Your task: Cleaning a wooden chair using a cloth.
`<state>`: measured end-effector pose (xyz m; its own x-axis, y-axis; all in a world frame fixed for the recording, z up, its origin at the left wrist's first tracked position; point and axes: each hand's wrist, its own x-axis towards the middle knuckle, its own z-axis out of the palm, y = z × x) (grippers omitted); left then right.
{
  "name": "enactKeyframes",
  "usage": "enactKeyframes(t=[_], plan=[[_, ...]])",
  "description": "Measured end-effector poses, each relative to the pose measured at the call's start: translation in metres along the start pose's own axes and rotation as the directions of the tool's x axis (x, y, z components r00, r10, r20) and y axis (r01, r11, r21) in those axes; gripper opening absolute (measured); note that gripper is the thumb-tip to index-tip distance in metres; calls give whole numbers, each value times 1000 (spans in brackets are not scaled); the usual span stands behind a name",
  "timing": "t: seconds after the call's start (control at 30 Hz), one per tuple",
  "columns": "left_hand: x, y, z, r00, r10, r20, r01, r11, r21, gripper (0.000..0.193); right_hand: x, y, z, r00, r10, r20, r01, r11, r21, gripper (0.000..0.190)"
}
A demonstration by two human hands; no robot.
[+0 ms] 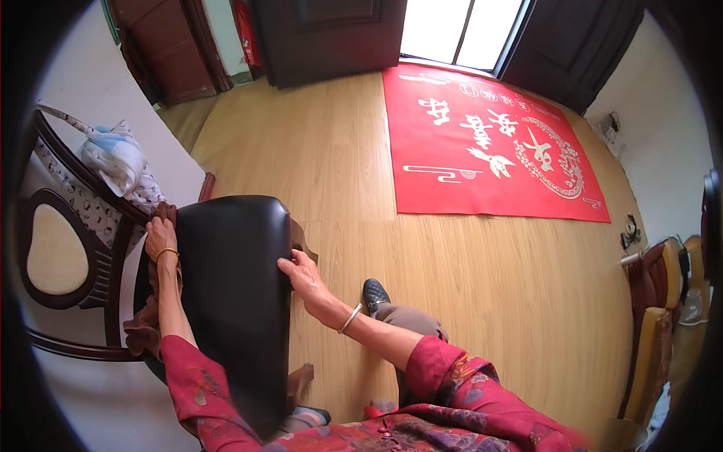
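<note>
A dark wooden chair with a black padded seat [231, 282] stands before me on the left. My left hand [162, 237] is at the rear of the seat by the backrest [116, 271], pressing a bunched brown cloth [165, 211] there. More of the cloth hangs down behind the seat, partly hidden by my forearm. At the opposite, front edge, my right hand [308, 279] grips the seat's rim, its thumb on the black cover. The undersides of those fingers are hidden.
A patterned bag [147, 189] with a pale plastic bag [116, 158] hangs at the chair's back. A red doormat [452, 192] lies before the open door [333, 39]. Yellow-padded chairs [649, 356] line the right. My shoe [375, 294] rests on the wood floor [508, 294].
</note>
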<state>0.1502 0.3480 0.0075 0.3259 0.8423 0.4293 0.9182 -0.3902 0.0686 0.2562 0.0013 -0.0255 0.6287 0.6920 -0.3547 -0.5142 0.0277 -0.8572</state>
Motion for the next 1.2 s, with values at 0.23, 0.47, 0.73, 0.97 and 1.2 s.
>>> enactKeyframes(t=[0.23,0.47,0.73,0.97,1.2], plan=[[-98,111,-57,804,581,-128,-587,741,-327,20,7,-8,-12,998,-10,-62,8,1000,-23,70],[-205,131,-100,468,870,-156,-855,400,-331,27,26,20,-1,961,-26,-276,80,979,186,17],[-93,-34,-57,972,235,28,-236,971,35,25,28,-8,-19,999,-34,-7,34,993,109,10],[-113,-91,-75,989,74,127,-65,995,-79,27,26,-6,-3,1000,-2,18,0,993,117,32],[-229,35,-114,626,771,-116,-766,579,-279,17,26,-2,-11,999,24,-49,-19,995,95,43]])
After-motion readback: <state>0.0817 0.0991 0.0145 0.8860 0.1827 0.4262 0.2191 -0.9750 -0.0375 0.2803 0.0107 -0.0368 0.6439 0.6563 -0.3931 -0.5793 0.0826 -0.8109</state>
